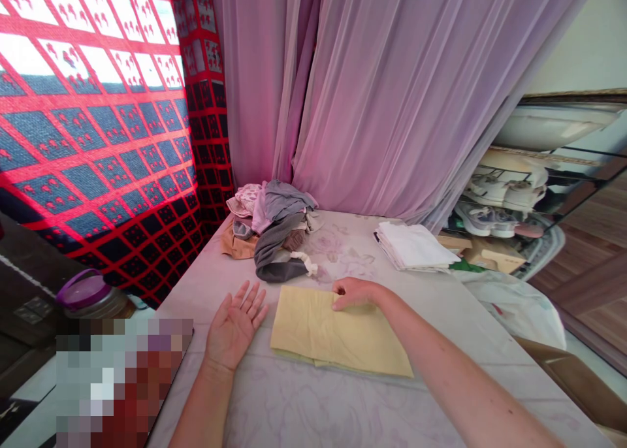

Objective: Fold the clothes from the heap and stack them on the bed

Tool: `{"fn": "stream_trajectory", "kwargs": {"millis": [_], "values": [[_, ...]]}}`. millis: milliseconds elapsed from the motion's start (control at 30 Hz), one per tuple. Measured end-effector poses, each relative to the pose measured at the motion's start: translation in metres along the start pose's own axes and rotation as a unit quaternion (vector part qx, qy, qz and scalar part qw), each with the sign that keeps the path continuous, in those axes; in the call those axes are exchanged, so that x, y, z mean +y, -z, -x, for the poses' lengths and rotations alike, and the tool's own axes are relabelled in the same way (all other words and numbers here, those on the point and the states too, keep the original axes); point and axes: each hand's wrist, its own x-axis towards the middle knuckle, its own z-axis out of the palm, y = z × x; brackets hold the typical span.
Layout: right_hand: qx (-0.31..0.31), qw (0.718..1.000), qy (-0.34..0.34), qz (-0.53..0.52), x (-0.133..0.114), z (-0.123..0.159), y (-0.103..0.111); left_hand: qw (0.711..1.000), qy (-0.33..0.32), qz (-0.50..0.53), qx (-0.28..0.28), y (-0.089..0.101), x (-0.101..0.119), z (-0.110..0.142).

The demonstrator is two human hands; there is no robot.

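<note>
A folded pale yellow cloth [333, 334] lies flat on the mattress [304, 402] in front of me. My right hand [353, 293] rests on its far edge with the fingers curled and pinched on the fabric. Just left of the cloth, my left hand [235, 324] is held palm up, fingers spread, holding nothing.
A heap of unfolded clothes [274, 229] sits at the far left of the mattress. A stack of folded white cloths [414, 245] lies at the far right. A mauve curtain [392, 95] hangs behind, a red and blue patterned blanket [98, 141] at left, shoe shelves [509, 200] at right.
</note>
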Motion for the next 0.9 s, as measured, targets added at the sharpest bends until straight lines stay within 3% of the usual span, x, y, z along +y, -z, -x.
{"fn": "stream_trajectory", "kwargs": {"millis": [200, 333, 500, 600, 733, 800, 900], "values": [[-0.052, 0.997, -0.002, -0.054, -0.001, 0.014, 0.004, 0.999, -0.020, -0.006, 0.027, -0.002, 0.000, 0.001], [0.015, 0.995, 0.042, -0.092, -0.001, 0.034, 0.022, 0.998, -0.031, -0.013, 0.044, -0.005, -0.001, 0.002], [0.135, 0.964, 0.031, -0.225, 0.009, 0.050, 0.068, 0.997, -0.033, -0.023, 0.061, -0.007, -0.001, 0.002], [0.271, 0.928, 0.012, -0.256, 0.031, 0.034, 0.098, 0.997, -0.033, -0.022, 0.064, -0.008, -0.001, 0.002], [0.405, 0.890, -0.089, -0.191, 0.071, -0.004, 0.122, 0.998, -0.026, -0.015, 0.062, -0.007, -0.002, 0.002], [0.427, 0.880, -0.138, -0.154, 0.087, -0.021, 0.120, 0.997, -0.028, -0.023, 0.071, -0.008, -0.003, 0.003], [0.443, 0.869, -0.189, -0.109, 0.098, -0.040, 0.092, 0.995, -0.033, -0.044, 0.086, -0.010, -0.003, 0.004]]}}
